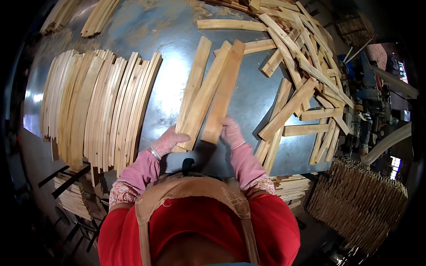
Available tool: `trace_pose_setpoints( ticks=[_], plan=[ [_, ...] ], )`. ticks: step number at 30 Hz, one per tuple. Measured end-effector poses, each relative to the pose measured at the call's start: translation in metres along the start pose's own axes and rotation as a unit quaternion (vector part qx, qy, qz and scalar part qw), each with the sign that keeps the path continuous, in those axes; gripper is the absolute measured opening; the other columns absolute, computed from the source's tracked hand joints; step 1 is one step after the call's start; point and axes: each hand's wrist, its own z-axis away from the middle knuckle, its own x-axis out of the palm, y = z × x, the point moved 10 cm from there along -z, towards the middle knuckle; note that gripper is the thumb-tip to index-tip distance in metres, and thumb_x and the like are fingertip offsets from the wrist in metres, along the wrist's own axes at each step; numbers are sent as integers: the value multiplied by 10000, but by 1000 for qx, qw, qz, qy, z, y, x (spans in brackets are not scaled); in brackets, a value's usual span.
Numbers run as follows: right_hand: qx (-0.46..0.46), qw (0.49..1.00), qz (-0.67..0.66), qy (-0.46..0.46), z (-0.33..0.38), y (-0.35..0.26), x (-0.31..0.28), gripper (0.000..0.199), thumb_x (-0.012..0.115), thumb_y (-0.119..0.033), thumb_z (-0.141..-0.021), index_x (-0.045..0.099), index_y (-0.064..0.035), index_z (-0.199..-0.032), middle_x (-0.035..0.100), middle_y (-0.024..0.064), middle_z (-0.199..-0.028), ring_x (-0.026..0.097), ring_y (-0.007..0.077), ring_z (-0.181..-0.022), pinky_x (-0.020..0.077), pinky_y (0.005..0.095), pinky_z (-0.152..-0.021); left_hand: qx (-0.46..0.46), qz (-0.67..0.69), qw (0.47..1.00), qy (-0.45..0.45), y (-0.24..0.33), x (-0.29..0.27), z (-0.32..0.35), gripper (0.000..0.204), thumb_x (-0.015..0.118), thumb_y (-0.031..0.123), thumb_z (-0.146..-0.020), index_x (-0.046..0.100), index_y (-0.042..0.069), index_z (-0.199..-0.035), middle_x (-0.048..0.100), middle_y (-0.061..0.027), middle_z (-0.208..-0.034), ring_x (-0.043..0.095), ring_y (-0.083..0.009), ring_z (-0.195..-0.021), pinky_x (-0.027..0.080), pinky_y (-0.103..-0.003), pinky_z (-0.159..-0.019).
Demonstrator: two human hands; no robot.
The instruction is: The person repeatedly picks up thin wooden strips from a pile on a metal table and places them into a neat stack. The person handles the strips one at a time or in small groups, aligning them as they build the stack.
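My left hand [167,142], in a pale pink glove, is closed with its thumb over the near end of a wooden slat [205,95]. Under that slat lies a second, paler slat [193,80], its near end also by my left fingers. My right hand [232,132], gloved too, grips the near right edge of a darker, reddish wooden slat [226,88]. This slat tilts up off the metal table [171,84], casting a shadow below its near end. The far ends of the slats almost meet. The fingers beneath the wood are hidden.
Left of my hands stands a tight row of slats [100,106] on the table. A loose, crossed heap of slats [306,66] covers the right side. More bundles [100,17] lie at the far left. A large stack [359,204] stands beyond the table's near right corner.
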Motion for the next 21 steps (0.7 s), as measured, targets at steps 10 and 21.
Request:
trace_pose_setpoints(
  ticks=[10, 21],
  plan=[
    [78, 742, 665, 47, 36, 123, 112, 600, 643, -333, -958, 515, 22, -1425, 742, 305, -1117, 710, 501, -1078, 574, 515, -944, -44, -605, 748, 270, -45, -62, 116, 854, 813, 335, -781, 516, 44, -1528, 587, -186, -1461, 558, -371, -1368, 492, -436, -1099],
    [49, 769, 625, -120, 23, 211, 197, 742, 654, -493, -965, 472, 10, -1480, 752, 274, -1185, 710, 476, -1119, 561, 516, -980, 140, -648, 625, 413, -19, -84, 177, 653, 761, 266, -858, 580, 86, -1459, 593, -150, -1425, 554, -387, -1333, 439, -525, -1111]
  ],
)
